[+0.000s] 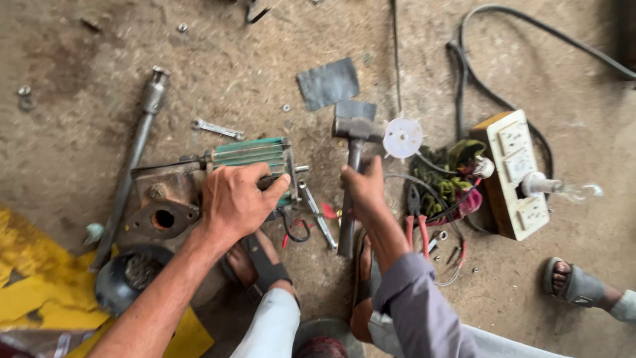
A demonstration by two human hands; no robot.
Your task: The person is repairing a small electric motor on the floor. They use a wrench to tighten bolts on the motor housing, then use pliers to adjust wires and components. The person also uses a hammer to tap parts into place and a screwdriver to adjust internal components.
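Observation:
My left hand [233,199] grips the end of a small green finned motor [255,154] that is joined to a rusty pump housing [165,199] on the dirt floor. My right hand [363,189] is closed around the handle of a heavy steel hammer [356,129], whose head is raised to the right of the motor, apart from it. A white plastic fan wheel [403,138] lies just right of the hammer head. My sandalled feet [255,262] rest below the motor.
A long metal shaft [132,159] lies left of the pump. A spanner [217,128], red-handled pliers [416,215], a wooden switchboard with a bulb [520,176], black cables [477,79], a grey sheet [328,83] and loose bolts lie around. Another person's sandalled foot [576,284] is at the right.

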